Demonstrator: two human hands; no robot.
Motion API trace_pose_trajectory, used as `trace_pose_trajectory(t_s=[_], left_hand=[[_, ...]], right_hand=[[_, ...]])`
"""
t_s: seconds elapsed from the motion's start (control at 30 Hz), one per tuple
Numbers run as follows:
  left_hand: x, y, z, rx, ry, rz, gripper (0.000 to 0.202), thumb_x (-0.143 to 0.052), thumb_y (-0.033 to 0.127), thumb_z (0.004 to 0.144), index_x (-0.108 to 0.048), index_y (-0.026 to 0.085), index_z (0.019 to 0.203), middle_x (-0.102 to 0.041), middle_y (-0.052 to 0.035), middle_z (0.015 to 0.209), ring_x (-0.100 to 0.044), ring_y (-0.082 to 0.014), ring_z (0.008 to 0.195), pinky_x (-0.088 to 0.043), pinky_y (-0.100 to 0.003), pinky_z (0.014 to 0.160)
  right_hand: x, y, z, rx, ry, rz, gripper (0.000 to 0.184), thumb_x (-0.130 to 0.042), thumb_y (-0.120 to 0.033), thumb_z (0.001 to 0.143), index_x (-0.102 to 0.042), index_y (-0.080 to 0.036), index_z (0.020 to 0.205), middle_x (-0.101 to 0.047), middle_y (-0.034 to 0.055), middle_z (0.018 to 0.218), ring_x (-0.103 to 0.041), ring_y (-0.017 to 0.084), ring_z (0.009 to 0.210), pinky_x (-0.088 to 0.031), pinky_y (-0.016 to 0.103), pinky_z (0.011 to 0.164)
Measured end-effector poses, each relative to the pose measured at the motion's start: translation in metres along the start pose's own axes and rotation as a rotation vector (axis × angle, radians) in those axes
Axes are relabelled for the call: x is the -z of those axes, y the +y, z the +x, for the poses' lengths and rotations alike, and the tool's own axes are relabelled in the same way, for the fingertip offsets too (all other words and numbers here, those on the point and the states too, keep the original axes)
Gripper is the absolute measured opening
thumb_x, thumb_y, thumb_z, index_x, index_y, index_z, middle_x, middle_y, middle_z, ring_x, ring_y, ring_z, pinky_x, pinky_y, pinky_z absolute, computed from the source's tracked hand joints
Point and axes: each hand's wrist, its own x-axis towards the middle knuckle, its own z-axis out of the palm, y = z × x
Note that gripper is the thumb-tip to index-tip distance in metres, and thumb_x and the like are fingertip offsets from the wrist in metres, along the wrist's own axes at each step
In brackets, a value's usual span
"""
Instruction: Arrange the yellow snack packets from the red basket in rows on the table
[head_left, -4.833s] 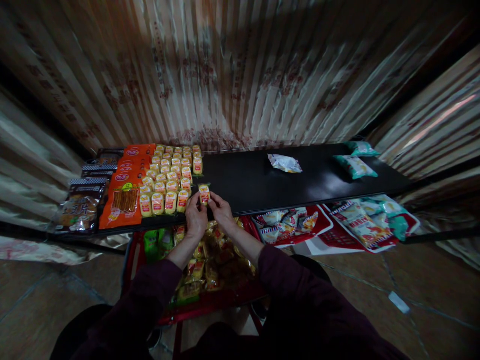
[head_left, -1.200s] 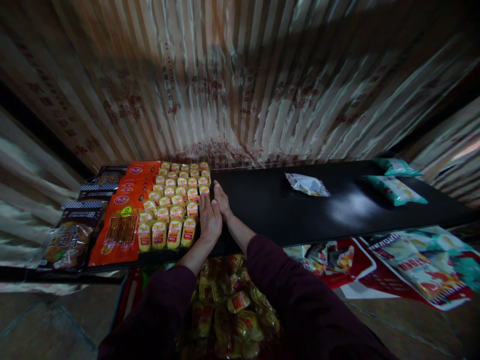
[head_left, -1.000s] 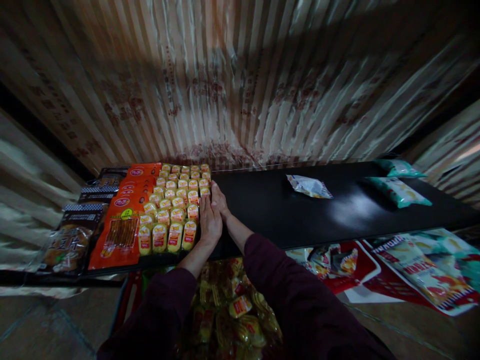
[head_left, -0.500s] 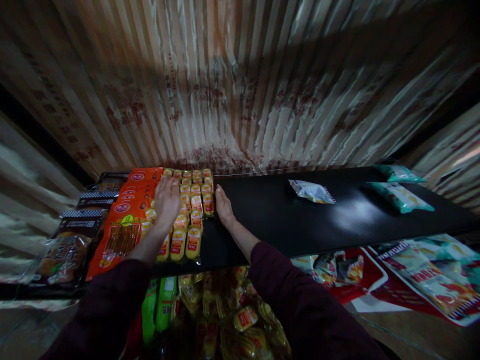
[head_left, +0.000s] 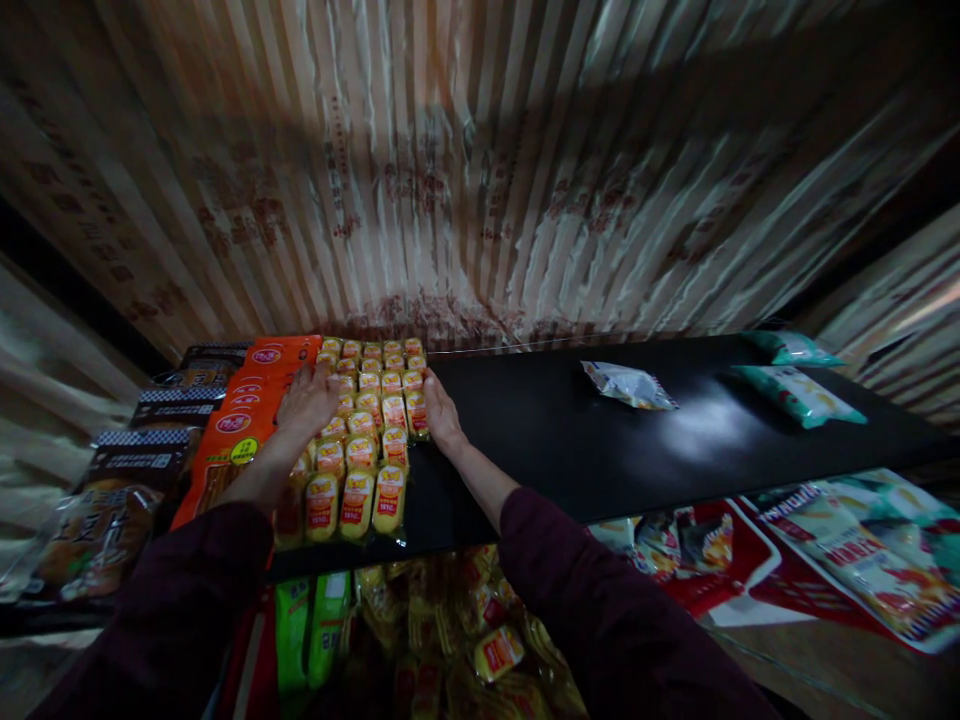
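Observation:
Rows of small yellow packaged cakes (head_left: 361, 452) in clear wrappers with red and white labels lie on the black shelf (head_left: 517, 430). My left hand (head_left: 309, 402) lies flat along their left side, over the border with the orange snack packets (head_left: 244, 390), its fingers stretched out. Against the right side of the cakes rests my right hand (head_left: 442, 412), palm inward and fingers extended. Neither hand grips anything; the cakes sit between the two. The left forearm hides some of the front left cakes and part of the orange packets.
Dark packaged breads (head_left: 139, 480) stand at the far left. A white packet (head_left: 628, 385) and teal snack bags (head_left: 802, 395) lie to the right. Below the shelf are more yellow cakes (head_left: 499, 652), green packets (head_left: 327, 625) and red baskets (head_left: 757, 560) with snack bags.
My left hand has shifted left and slightly down, uncovering more cakes. My right hand has moved slightly left, up against the cakes' right side. The view has shifted a little.

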Motion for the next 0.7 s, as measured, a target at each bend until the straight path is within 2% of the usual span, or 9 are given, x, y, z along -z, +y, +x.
trace_pose_trajectory(t_s=[0.2, 0.4, 0.57, 0.7], left_hand=[[0.001, -0.002, -0.002, -0.017, -0.01, 0.027, 0.056, -0.021, 0.039, 0.092, -0.038, 0.015, 0.14, -0.035, -0.0162, 0.148, -0.033, -0.0281, 0.136, -0.034, -0.045, 0.106], [0.006, 0.0, -0.003, 0.009, 0.016, 0.078, 0.058, -0.019, 0.042, 0.092, -0.036, 0.016, 0.142, -0.031, -0.0157, 0.151, -0.025, -0.0296, 0.14, -0.024, -0.047, 0.111], [0.011, 0.003, -0.004, -0.011, 0.028, 0.119, 0.057, -0.022, 0.04, 0.092, -0.036, 0.019, 0.143, -0.029, -0.0127, 0.152, -0.024, -0.0301, 0.14, -0.024, -0.048, 0.112], [0.012, 0.007, -0.004, -0.061, 0.019, 0.154, 0.057, -0.021, 0.038, 0.092, -0.036, 0.018, 0.143, -0.027, -0.0121, 0.153, -0.017, -0.0301, 0.142, -0.019, -0.053, 0.112]], right_hand=[[-0.001, -0.002, -0.001, -0.006, -0.009, -0.037, 0.067, -0.03, -0.063, 0.088, -0.047, -0.019, 0.136, -0.047, 0.006, 0.142, -0.04, 0.022, 0.134, -0.026, 0.039, 0.115], [0.002, -0.008, 0.004, -0.057, 0.014, -0.025, 0.078, -0.028, -0.066, 0.087, -0.041, -0.01, 0.14, -0.044, 0.0112, 0.143, -0.038, 0.023, 0.135, -0.023, 0.036, 0.116], [0.003, 0.004, 0.032, -0.053, 0.033, 0.066, 0.08, -0.03, -0.069, 0.084, -0.041, -0.012, 0.14, -0.038, 0.0086, 0.148, -0.03, 0.02, 0.14, -0.017, 0.033, 0.118], [-0.002, 0.019, 0.06, -0.079, 0.028, 0.202, 0.075, -0.036, -0.07, 0.083, -0.048, -0.016, 0.134, -0.042, 0.0062, 0.145, -0.033, 0.02, 0.138, -0.019, 0.036, 0.117]])
